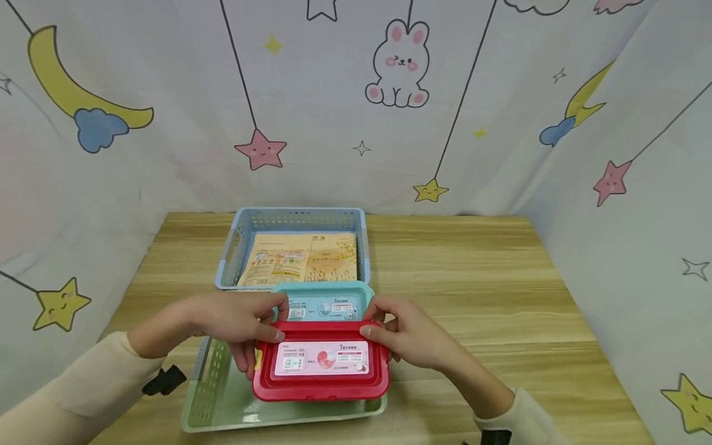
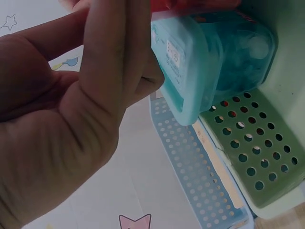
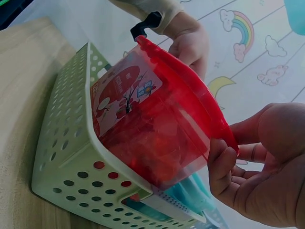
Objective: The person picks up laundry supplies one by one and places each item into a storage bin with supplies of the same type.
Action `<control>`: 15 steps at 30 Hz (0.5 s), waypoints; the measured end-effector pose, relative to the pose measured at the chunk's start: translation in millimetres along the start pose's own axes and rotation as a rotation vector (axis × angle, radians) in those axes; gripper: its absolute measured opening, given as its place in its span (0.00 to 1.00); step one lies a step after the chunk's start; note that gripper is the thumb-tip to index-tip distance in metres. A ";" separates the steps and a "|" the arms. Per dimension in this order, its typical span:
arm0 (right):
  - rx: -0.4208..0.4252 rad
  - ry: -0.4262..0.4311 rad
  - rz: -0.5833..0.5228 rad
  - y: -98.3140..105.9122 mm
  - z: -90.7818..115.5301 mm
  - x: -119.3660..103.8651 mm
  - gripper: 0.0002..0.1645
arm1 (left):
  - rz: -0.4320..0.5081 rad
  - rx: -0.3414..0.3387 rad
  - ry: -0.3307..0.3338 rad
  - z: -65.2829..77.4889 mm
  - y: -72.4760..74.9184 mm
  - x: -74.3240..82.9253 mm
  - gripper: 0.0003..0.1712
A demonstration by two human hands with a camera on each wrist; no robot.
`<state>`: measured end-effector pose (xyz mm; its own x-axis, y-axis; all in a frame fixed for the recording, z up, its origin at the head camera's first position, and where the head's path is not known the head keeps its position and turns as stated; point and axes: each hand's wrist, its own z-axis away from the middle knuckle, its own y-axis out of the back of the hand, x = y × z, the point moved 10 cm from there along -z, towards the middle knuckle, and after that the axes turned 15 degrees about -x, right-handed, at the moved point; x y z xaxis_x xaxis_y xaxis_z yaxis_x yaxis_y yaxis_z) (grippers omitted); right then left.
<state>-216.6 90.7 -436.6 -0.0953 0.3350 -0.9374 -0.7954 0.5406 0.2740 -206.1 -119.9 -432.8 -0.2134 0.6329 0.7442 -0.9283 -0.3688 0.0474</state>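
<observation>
A translucent red box with a red lid (image 1: 321, 388) is held between both hands, over the green basket (image 1: 207, 405). My left hand (image 1: 236, 321) grips the lid's far left corner, thumb on top. At the far right corner my right hand (image 1: 408, 334) pinches the lid's rim between thumb and curled fingers, as the right wrist view shows with the red box (image 3: 152, 124). Behind the red box stands a teal-lidded box (image 1: 325, 289), inside the green basket in the left wrist view. The red box partly hides it.
A blue perforated basket (image 1: 222, 272) stands behind the green one, holding tan printed packages (image 1: 278, 259). Both rest on a wood-grain table (image 1: 473, 296). Printed cloth walls (image 1: 334, 93) close off the back and sides.
</observation>
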 end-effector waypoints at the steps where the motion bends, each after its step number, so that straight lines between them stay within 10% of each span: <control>1: 0.002 0.000 -0.004 -0.5 -0.5 1.5 0.04 | -0.010 0.010 0.000 -0.8 0.0 -0.9 0.13; 15: 0.042 -0.004 -0.037 -5.1 -6.5 20.0 0.08 | -0.093 0.132 0.074 -6.3 -1.4 -12.5 0.15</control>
<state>-218.3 89.6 -458.2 -0.0636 0.3171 -0.9463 -0.7724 0.5848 0.2479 -204.1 -123.0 -446.3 -0.1544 0.7152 0.6817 -0.8981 -0.3891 0.2049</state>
